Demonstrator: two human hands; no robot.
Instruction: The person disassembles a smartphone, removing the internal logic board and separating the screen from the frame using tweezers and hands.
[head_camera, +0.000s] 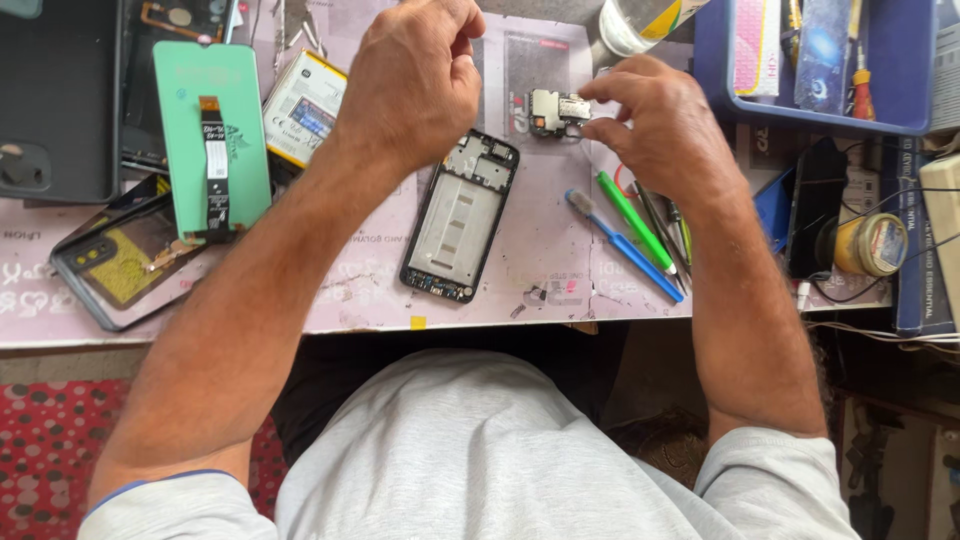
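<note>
My right hand pinches the edge of a small phone circuit board lying on the pale work mat. My left hand hovers above the mat with its fingers curled in; whether anything is in them is hidden. Below and between the hands lies an empty black phone frame, tilted. A green-backed phone screen with a flex cable lies to the left, next to a white battery.
A blue brush, a green pen and metal tweezers lie right of the frame. A blue tray with tools stands at the back right, a round tin below it. A glass back cover and dark phone cases lie left.
</note>
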